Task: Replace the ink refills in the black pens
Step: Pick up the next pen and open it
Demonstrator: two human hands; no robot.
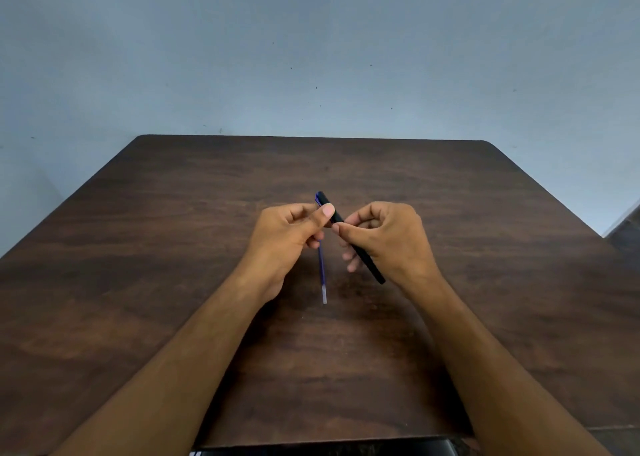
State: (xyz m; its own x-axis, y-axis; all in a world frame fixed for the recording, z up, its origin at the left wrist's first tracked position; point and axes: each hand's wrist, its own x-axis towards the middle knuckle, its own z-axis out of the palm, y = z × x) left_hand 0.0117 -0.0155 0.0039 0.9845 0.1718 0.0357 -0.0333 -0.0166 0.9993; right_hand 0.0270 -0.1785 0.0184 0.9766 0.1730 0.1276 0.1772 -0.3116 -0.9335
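Observation:
Both hands are raised over the middle of the dark wooden table (138,282). My right hand (388,241) is shut on a black pen (363,258), which slants from upper left to lower right, its lower end sticking out below the palm. My left hand (287,241) pinches the pen's upper end with thumb and fingers and also holds a thin blue ink refill (322,275). The refill hangs nearly straight down, its clear end pointing toward me. The refill's top lies beside the pen's tip.
A pale blue-grey wall (311,57) stands right behind the table's far edge. A dark object (329,450) shows at the table's near edge, mostly cut off by the frame. A strip of floor (627,234) appears at the right.

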